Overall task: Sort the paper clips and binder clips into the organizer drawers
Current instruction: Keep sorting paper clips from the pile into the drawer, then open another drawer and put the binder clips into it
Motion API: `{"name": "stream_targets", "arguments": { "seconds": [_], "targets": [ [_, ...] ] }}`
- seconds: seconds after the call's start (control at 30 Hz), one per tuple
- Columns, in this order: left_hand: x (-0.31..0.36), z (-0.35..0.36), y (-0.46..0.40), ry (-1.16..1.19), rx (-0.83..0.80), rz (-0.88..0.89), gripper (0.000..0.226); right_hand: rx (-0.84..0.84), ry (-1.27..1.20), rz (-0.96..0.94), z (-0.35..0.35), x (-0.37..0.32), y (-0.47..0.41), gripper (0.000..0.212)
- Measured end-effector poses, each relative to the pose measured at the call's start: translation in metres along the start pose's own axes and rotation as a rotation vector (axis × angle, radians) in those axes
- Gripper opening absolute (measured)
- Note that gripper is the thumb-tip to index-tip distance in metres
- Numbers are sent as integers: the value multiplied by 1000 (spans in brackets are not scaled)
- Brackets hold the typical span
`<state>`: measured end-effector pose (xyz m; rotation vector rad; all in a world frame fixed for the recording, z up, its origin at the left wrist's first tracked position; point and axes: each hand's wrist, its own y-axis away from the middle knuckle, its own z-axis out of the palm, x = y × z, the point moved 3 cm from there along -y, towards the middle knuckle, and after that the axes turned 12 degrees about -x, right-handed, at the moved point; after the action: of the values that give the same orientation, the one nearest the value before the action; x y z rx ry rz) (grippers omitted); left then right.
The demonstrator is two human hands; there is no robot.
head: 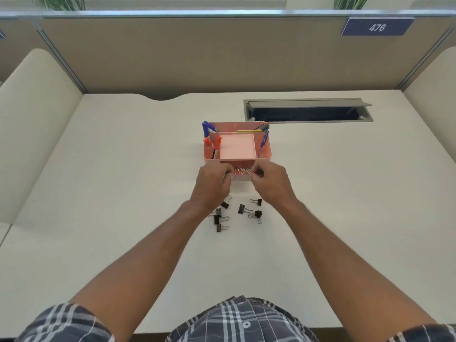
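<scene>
A pink organizer (265,154) stands mid-desk with its lower drawer (240,178) pulled out toward me. Reddish and silver paper clips (242,171) lie in that drawer. My left hand (213,185) is at the drawer's left front corner, fingers closed on a thin wire paper clip. My right hand (271,183) hovers over the drawer's right side with thumb and fingers pinched; what they pinch is too small to name for sure. Several black binder clips (243,209) lie loose on the desk just under my wrists.
Markers (206,130) and pens (264,141) stick up from the organizer's side compartments, and its pink top tray (237,145) holds nothing. An open cable hatch (308,114) is set into the desk behind it. Partition walls close the desk at the back and sides.
</scene>
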<state>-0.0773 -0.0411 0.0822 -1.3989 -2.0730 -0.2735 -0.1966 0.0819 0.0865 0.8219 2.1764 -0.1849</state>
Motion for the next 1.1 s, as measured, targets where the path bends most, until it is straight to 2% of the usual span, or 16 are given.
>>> {"name": "stream_targets", "arguments": {
  "seconds": [0.23, 0.43, 0.57, 0.67, 0.73, 0.8, 0.87, 0.9, 0.97, 1.1],
  "targets": [
    [1, 2, -23, -138, 5, 15, 19, 7, 216, -33, -1, -18, -33, 13],
    [-7, 5, -15, -5, 82, 61, 27, -12, 128, -19, 3, -7, -35, 15],
    [-27, 7, -1, 134, 218, -104, 26, 37, -44, 28, -2, 9, -25, 17],
    [-42, 8, 12, 227, 266, -248, 41, 106, -162, 104, 0, 24, -15, 17],
    [-52, 12, 16, 329, 185, -361, 58, 127, -216, 192, 2, 35, -11, 28],
    [-59, 16, 17, 423, 40, -456, 78, 85, -266, 269, 5, 43, -12, 55],
    [-66, 19, 14, 462, -104, -477, 95, 10, -304, 244, 6, 42, -13, 77],
    [-67, 20, 11, 478, -157, -468, 100, -19, -325, 191, 6, 41, -14, 79],
    [-67, 18, 6, 531, -208, -436, 101, -79, -344, 112, 4, 40, -18, 71],
    [-64, 17, -6, 624, -193, -360, 80, -163, -359, 104, 0, 41, -27, 71]
  ]
}}
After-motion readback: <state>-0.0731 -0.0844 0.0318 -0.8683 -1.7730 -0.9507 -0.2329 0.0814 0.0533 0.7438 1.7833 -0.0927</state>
